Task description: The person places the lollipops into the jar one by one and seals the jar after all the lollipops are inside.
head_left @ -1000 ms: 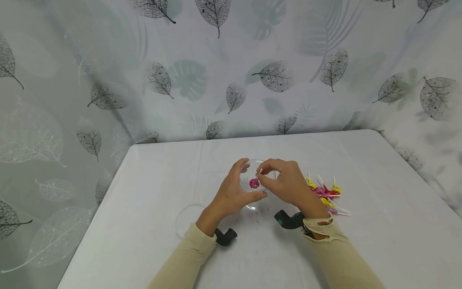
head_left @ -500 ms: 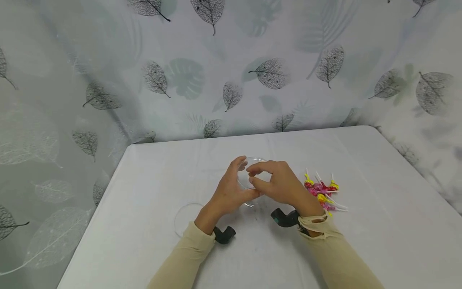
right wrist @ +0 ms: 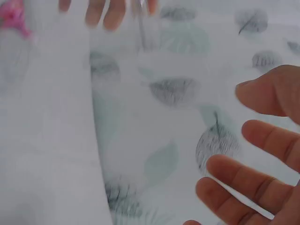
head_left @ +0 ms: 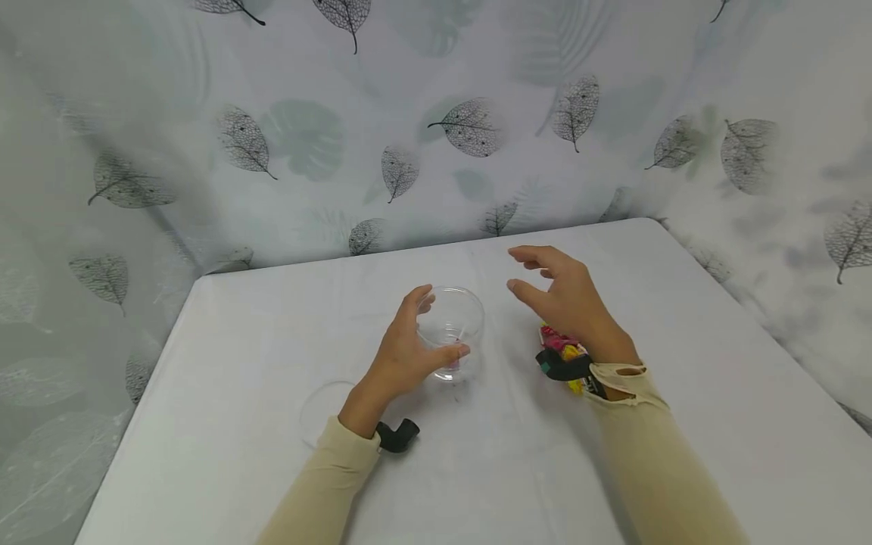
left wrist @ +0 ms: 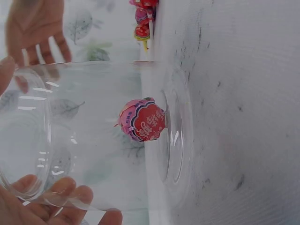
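While the right hand [head_left: 568, 299] hangs apart from the jar, its fingers [right wrist: 248, 178] are released, loosely bent around nothing. The left hand [head_left: 405, 348] grasps the clear jar [head_left: 450, 322] around its side, thumb in front; whether the jar's base touches the counter [head_left: 477, 484] cannot be told.

Inside the jar, low by the base: one lollipop [left wrist: 143, 119] in a pink and red wrapper.

Change noted: one second ago the right hand pinched a lollipop at the jar's mouth; half a second ago it was there without one in sight. Now it has drawn off to the right. Judgement: this placement is complete, and the right hand is free while the left steadies the jar.

Further out, loose lollipops [head_left: 555, 341] lie in a pile on the counter, partly hidden by the right arm and its black wrist mount [head_left: 562, 365]. A clear round disc [head_left: 325, 412], possibly a lid, lies near the left wrist. Leaf-patterned cloth [head_left: 443, 197] behind.
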A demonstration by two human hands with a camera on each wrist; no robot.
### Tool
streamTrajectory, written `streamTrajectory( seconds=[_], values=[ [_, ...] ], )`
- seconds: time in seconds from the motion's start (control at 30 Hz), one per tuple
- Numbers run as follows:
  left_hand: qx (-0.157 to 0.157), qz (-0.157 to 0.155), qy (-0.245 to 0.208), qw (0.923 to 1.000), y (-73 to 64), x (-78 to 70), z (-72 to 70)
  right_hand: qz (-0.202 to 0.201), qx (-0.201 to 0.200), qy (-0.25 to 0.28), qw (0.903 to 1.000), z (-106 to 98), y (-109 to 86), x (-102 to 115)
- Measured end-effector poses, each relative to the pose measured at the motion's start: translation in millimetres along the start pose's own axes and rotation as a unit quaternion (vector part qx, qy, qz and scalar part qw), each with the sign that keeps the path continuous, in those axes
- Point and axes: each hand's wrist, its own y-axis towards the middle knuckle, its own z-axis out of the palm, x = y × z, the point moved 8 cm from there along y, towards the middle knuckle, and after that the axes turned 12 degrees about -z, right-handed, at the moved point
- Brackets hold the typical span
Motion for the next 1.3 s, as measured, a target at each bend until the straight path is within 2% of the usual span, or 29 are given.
streamTrajectory(
  seconds=[0.13,0.23,0.33,0.5,0.8,1.1,1.3],
  values=[
    [-0.003,-0.001,-0.001,1.0,-0.2,1.3,-2.9,0.084,0.063,-0.017,0.9943,0,-5.0,-31],
    [-0.002,-0.002,-0.003,1.0,-0.1,2.4,-3.2,0.143,0.122,-0.041,0.9814,5,-10.6,-54],
    [0.001,-0.004,-0.004,1.0,-0.4,2.9,-2.5,0.179,0.175,-0.059,0.9664,12,-15.5,-74],
    [0.001,-0.006,-0.01,0.9999,-1.1,3.1,-2.0,0.195,0.224,-0.086,0.9511,16,-18.4,-95],
    [0.0,-0.002,-0.013,0.9999,-1.0,3.3,-0.7,0.196,0.272,-0.126,0.9338,16,-17.7,-108],
    [0.002,0.001,-0.01,0.9999,-1.3,1.0,0.2,0.241,0.333,-0.105,0.9054,14,-26.2,-120],
    [0.005,-0.002,-0.008,1.0,-0.9,0.5,0.5,0.25,0.338,-0.089,0.9031,11,-31.1,-119]
  ],
)
